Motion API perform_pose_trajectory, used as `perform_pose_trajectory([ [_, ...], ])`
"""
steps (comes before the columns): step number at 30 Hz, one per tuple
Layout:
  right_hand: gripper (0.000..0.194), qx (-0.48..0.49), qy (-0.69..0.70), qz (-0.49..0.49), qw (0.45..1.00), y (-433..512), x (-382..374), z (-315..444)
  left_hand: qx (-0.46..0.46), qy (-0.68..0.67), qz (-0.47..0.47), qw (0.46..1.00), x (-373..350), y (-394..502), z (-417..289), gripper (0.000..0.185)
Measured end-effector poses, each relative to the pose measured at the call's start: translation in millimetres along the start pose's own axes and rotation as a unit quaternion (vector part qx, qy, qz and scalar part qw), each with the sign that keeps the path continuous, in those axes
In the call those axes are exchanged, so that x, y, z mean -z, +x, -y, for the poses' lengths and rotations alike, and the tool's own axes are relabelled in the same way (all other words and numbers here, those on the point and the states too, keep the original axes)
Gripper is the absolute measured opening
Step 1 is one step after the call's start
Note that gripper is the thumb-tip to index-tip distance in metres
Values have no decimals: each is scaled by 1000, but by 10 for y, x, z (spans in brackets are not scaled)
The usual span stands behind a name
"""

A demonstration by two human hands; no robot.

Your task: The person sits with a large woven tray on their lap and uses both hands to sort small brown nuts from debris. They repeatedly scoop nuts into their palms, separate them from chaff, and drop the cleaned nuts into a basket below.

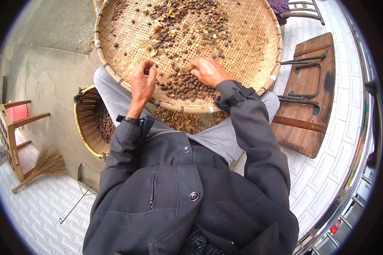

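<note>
A round woven bamboo tray (245, 73) rests across my knees. Round brown seeds (185, 86) lie in a pile at its near edge; farther back are more seeds mixed with dry husks and leaves (178, 19). My left hand (143, 79) is raised over the tray's near left part, thumb and forefinger close together on a small dark seed (155, 65). My right hand (209, 71) is at the back right of the near pile, its fingertips bent down at the seeds. Whether it grips one is hidden.
A basket (86, 124) holding brown seeds stands by my left leg. Loose husks (178, 121) lie on the floor below the tray. A straw broom (51, 162), a wooden chair (11, 134) and a dustpan (87, 177) are at left. On the right lies a folding wooden table (306, 95).
</note>
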State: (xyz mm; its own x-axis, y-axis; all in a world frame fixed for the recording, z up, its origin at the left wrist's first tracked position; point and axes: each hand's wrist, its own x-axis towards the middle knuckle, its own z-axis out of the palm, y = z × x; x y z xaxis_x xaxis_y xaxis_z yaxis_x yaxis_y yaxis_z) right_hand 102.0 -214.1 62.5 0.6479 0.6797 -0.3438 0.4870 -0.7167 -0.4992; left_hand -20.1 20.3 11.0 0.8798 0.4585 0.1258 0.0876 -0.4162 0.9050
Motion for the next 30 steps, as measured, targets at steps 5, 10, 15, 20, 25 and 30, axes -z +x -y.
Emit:
perform_pose_trajectory([
  [5,15,54,-96,-48,993,303,-226,82,-6,-7,-8,1000,-2,7,-25,15],
  [10,18,63,-110,-47,991,342,-334,108,9,-27,-17,999,13,-22,-76,12],
  [15,11,8,-46,-11,999,380,-314,3,7,-25,-24,999,30,-16,-86,14],
  [20,9,-11,-59,-13,998,331,-410,2,11,-31,-22,999,41,-14,-68,15],
  [25,17,-37,6,-28,999,255,-354,10,9,-31,-17,999,51,-15,-82,16],
  [30,20,-74,151,17,986,-31,-14,25,8,-29,-18,999,59,-17,-92,16],
])
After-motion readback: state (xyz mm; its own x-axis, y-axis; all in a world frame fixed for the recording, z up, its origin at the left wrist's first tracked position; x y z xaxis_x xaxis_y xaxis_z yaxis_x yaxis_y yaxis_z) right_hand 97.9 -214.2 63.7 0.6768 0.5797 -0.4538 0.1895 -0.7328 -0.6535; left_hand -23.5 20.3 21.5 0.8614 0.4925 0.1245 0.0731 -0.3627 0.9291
